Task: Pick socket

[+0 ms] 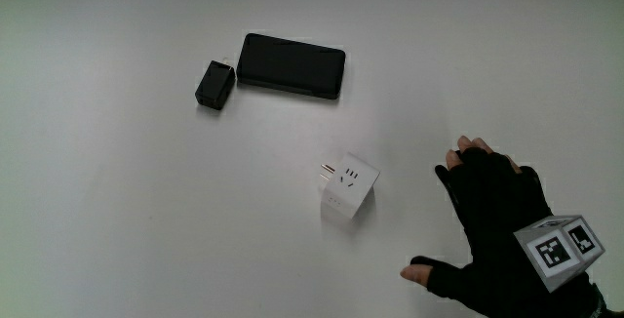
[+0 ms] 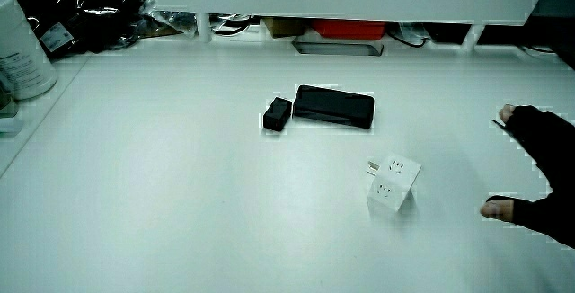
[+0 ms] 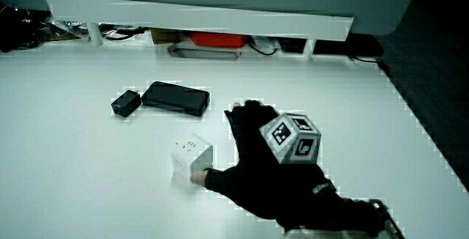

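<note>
- Nothing picked yet: socket (image 1: 347, 187) sits mid-tabletop (image 1: 117, 220), untouched.
- hand (image 1: 497, 216) beside it, fingers (image 1: 477, 152) spread, holding nothing.
- Grasp and lift remain.

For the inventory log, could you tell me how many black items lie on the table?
2: a small black adapter beside a flat black power bank, both farther from the person than the white socket. None seems hidden.

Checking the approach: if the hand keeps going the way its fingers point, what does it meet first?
Probably nothing: the hand lies beside the white socket cube, and its fingers seem to point past it over bare table.
</note>
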A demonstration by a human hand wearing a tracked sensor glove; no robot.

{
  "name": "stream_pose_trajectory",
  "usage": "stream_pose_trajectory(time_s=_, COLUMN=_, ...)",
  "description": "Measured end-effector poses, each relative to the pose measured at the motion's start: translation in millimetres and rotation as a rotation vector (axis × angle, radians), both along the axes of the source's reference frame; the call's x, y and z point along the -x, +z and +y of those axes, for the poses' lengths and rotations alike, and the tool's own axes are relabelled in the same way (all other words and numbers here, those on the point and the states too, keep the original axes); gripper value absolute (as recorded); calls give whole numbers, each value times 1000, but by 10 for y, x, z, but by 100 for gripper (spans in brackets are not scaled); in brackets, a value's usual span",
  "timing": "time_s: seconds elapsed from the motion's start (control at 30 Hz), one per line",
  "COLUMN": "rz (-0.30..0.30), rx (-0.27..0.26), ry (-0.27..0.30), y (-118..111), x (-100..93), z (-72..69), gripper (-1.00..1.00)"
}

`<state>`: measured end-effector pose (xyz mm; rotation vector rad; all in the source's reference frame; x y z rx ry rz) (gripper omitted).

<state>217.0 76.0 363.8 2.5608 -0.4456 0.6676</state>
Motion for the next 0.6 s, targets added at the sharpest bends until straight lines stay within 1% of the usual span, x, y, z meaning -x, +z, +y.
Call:
stream_pose_trajectory(time_s=0.1, rz=-3, rx=1, ry=-5, y=15, x=13, z=-9, gripper=0)
stream_pose_trajectory(time_s=0.17, rz=-12, rx=12, ry=-5, y=23, x=35, z=-22, gripper=0)
stream_pose_trajectory(time_s=0.2, rz=-12, rx=5, ry=-7, y=43, x=39, z=-28, gripper=0)
stream_pose_trajectory(time_s=0.23, rz=-9, rx=12, ry=-11, y=77, x=41, z=-34, gripper=0)
stream_pose_trajectory(time_s=0.27, rz=-5, rx=7, ry=-14, y=110, x=47, z=-45, gripper=0)
stream_pose_trajectory(time_s=0.33, rz=-20, rx=25, ry=-20, y=128, x=94, z=-85, gripper=0)
stream_pose_trajectory(time_s=0.4, rz=5, rx=24, ry=-20, y=234, x=107, z=-112, gripper=0)
stream_pose_trajectory(time_s=0.43, rz=-1, rx=21, ry=-23, y=254, x=138, z=-135, gripper=0)
stream_pose_trajectory(time_s=0.47, rz=-5, rx=37, ry=-20, y=239, x=190, z=-163, gripper=0)
stream_pose_trajectory(time_s=0.53, rz=-23, rx=39, ry=-29, y=255, x=274, z=-222, gripper=0)
stream_pose_trajectory(time_s=0.6, rz=-24, rx=62, ry=-26, y=322, x=333, z=-278, gripper=0)
